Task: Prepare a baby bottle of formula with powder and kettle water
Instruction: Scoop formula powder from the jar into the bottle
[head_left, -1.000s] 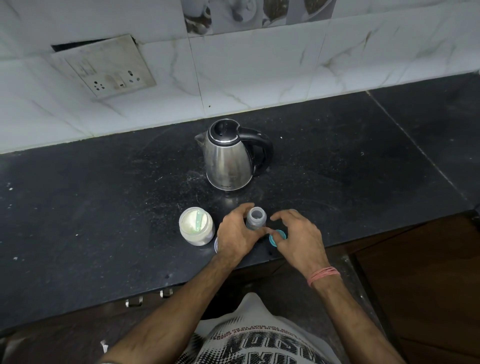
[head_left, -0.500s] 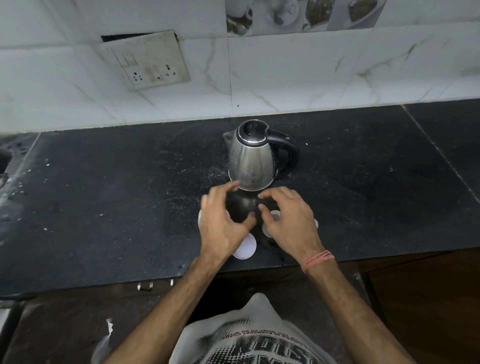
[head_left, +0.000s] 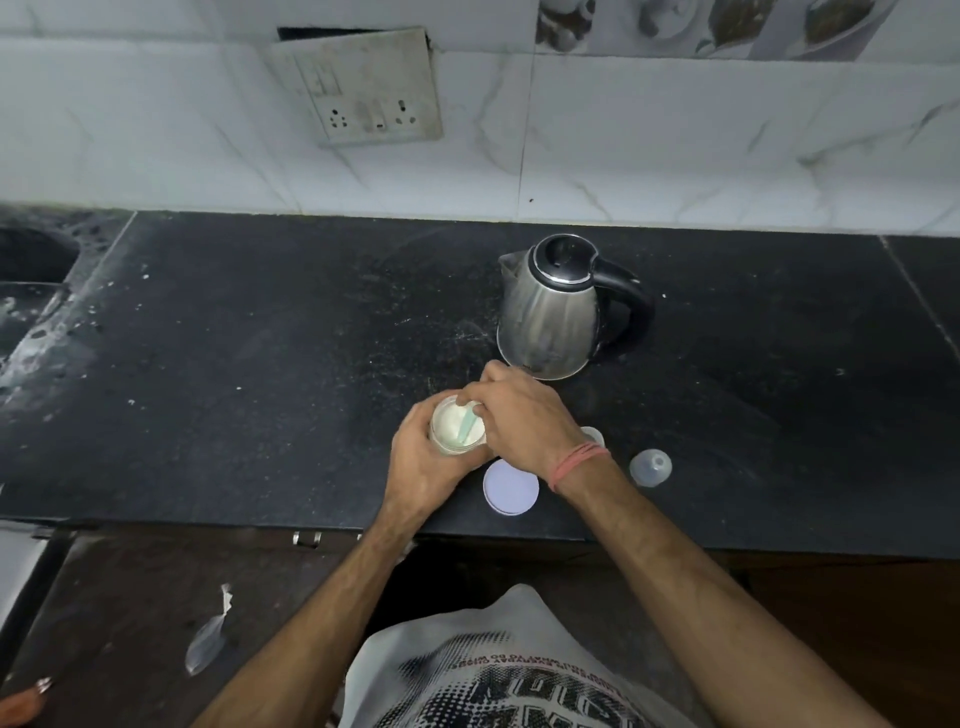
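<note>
- Powder jar (head_left: 457, 428) sits open at the desk's (head_left: 260, 364) front edge, a pale green scoop (head_left: 466, 423) inside.
- Left hand (head_left: 423, 467) wraps the jar's side, fingers curled round it.
- Right hand (head_left: 524, 421) pinches the scoop's handle at the rim.
- Looks light and rigid, likely slick; best held round the wall.
- White lid (head_left: 510, 487) lies just beside, clear bottle cap (head_left: 650, 467) further right, kettle (head_left: 553, 309) behind.

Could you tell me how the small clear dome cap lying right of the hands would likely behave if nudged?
The clear dome cap looks like thin plastic, so probably very light and easily skidded across the dark counter. Its rounded shape suggests it may roll or wobble if tipped.
</note>
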